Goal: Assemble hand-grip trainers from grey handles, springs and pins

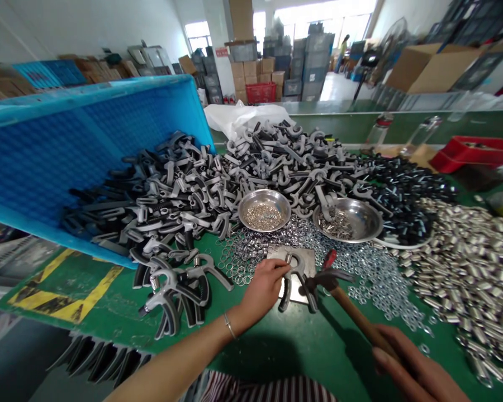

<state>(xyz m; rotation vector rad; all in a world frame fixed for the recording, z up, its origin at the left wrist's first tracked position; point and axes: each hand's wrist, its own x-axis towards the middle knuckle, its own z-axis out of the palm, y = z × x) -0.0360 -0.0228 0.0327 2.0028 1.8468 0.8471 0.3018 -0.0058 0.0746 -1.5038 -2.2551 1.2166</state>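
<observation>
My left hand (268, 285) pinches a grey-and-black hand grip strengthener (298, 262) near its spring, its two handles pointing toward me. Under the grip strengthener lies a flat metal plate (309, 254) on the green table. My right hand (411, 363) is wrapped round the wooden handle of a hammer (354, 310). The hammer's head is over the right handle of the grip strengthener; whether they touch I cannot tell. A red-handled tool (329, 258) lies just behind the hammer head, its other end hidden. Several assembled grip strengtheners (167, 296) stand to the left.
A tipped blue crate (151, 111) spills grey handle parts (272, 159) over the table. Two steel bowls hold small parts: the left bowl (287, 219) and the right bowl (373, 223). Washers (373, 279), springs (469, 262) and black parts (411, 184) lie to the right, near a red bin (473, 153).
</observation>
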